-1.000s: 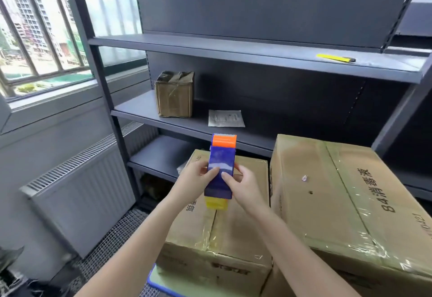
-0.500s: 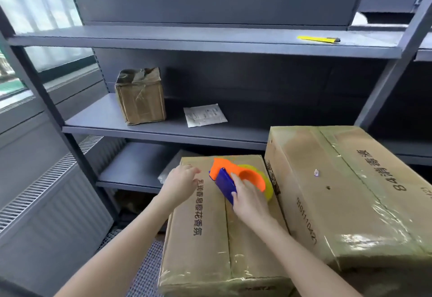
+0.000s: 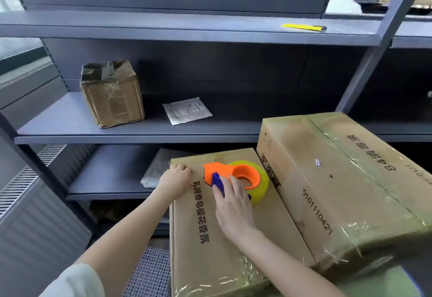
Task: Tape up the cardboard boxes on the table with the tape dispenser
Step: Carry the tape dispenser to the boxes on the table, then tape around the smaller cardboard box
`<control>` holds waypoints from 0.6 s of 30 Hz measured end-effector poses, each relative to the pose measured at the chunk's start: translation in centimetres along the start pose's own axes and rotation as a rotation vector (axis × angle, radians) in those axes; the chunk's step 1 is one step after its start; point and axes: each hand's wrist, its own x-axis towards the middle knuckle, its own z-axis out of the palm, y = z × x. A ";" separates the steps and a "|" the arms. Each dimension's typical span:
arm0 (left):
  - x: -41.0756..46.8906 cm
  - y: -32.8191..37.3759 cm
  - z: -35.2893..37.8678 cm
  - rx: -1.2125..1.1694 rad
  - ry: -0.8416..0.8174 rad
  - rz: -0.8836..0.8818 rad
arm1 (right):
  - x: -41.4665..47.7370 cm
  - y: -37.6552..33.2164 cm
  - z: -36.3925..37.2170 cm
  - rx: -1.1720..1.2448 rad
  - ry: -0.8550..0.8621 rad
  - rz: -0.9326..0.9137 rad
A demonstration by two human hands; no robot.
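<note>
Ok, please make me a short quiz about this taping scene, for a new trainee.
1. Which hand grips the tape dispenser?
2. True or false: the left hand touches the smaller box.
3. What lies on the top shelf? A: a yellow utility knife. B: a spare roll of tape. C: a pair of scissors.

Key: 1: the right hand. 2: true. 3: A.
</note>
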 end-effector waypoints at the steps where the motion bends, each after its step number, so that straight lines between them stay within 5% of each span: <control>1: 0.4 -0.1 0.0 -0.003 0.001 0.000 | -0.1 -0.5 0.2 0.004 -0.003 -0.020; 11: 3.0 -0.2 0.1 0.050 0.081 0.016 | -0.4 -3.2 1.0 0.003 -0.341 -0.053; 14: 3.9 -0.4 0.0 0.030 0.055 0.027 | -0.4 -5.2 0.6 0.097 -0.590 0.082; 18: 4.9 -0.3 -0.3 0.022 -0.005 0.062 | 0.1 -7.7 0.6 0.091 -0.701 0.164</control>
